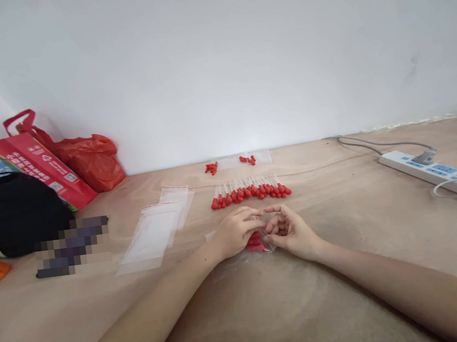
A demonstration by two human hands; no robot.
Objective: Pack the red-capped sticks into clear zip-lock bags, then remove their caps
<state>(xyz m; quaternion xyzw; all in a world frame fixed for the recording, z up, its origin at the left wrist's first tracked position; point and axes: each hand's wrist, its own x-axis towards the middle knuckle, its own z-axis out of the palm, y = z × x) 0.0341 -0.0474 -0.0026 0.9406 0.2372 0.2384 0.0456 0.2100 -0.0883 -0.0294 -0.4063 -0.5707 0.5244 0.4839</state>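
A clear plastic bag lies on the table in front of me, with red pieces showing inside it. My left hand rests over the bag from the left, its fingers bent onto the plastic. From the right, my right hand pinches the bag's edge between thumb and curled fingers. The fingertips of both hands nearly meet above the red pieces. Just beyond them spreads a row of pale thin sticks with red bulb-shaped ends. Part of the bag is hidden under my left hand.
Flat clear zip bags lie stacked to the left. Small red pieces and another clear bag sit near the wall. A power strip with cables is at right; a red plastic bag and a black bag stand at left.
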